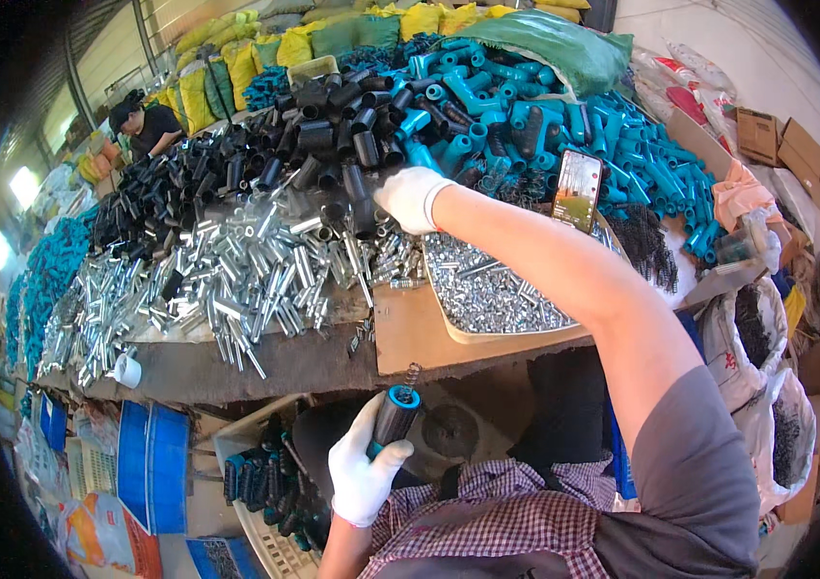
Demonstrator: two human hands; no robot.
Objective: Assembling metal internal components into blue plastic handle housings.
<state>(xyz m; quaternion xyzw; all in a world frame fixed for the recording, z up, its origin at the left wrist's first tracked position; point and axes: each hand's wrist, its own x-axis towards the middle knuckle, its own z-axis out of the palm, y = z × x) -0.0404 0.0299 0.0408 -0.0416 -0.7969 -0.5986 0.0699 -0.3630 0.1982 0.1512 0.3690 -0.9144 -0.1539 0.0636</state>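
My left hand [367, 465], in a white glove, is closed round a black and teal handle [396, 417] held upright over my lap. A thin coil spring [412, 374] sticks up from the handle's open teal-rimmed top. My right hand [412, 201], gloved too, reaches out over the heaped table with its fingers curled together. Beside its fingertips stand black tubes [359, 198], above small metal fittings [396, 253]. Whatever those fingers hold, if anything, is hidden.
A shallow tray [487, 337] of small metal parts stands below my right forearm. Silver rods [227, 280] and teal handles [613, 164] are heaped around. A phone [578, 190] leans upright. A crate [280, 550] of handles sits lower left. Another person [148, 127] works far left.
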